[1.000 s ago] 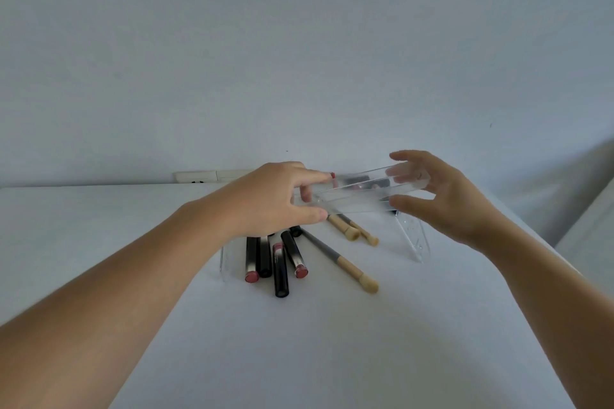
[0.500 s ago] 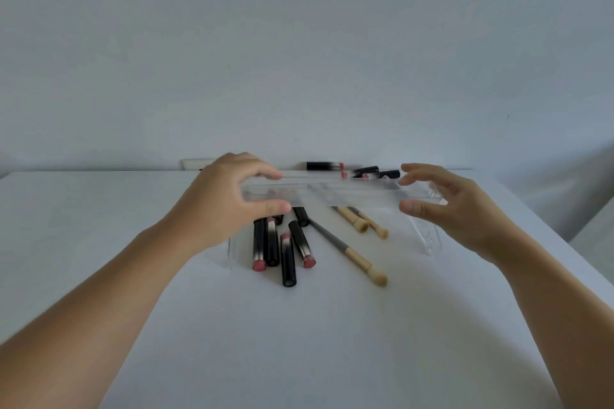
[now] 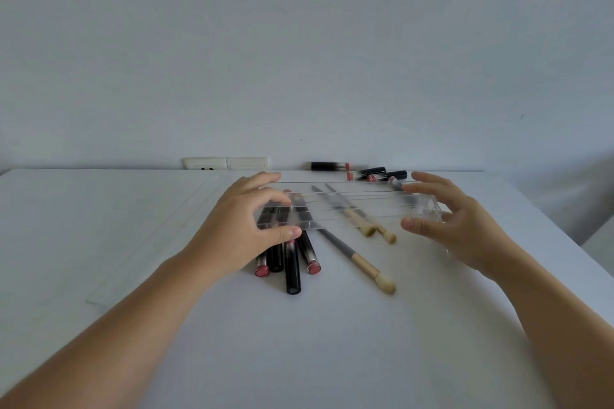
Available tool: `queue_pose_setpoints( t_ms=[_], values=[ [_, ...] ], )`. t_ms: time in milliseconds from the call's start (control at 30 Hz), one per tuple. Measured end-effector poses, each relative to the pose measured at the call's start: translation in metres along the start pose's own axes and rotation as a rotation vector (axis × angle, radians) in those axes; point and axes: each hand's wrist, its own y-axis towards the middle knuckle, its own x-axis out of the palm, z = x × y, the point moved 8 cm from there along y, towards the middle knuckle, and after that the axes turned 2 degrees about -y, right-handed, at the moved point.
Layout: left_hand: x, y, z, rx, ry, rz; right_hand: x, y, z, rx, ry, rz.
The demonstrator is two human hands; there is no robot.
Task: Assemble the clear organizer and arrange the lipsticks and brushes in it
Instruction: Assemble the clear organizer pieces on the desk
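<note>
Clear acrylic organizer tray (image 3: 349, 206) is hard to trace, blurring the black lipsticks (image 3: 292, 262) beneath; left hand (image 3: 239, 232) pinches one end, right hand (image 3: 461, 226) curls around the other.

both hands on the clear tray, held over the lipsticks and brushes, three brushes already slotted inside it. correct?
Not quite. The head view shows the brushes and lipsticks lying loose on the table, seen through the clear tray; nothing is slotted in. The left hand and right hand do hold it over them.
</note>
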Motion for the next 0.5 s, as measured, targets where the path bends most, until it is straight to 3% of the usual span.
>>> queue_pose_setpoints(
  t_ms=[500],
  values=[
    [-0.0045, -0.0001, -0.0094, 0.002, 0.008, 0.093, 0.0040, -0.0056, 0.0028, 0.001, -0.010, 0.026]
  ],
)
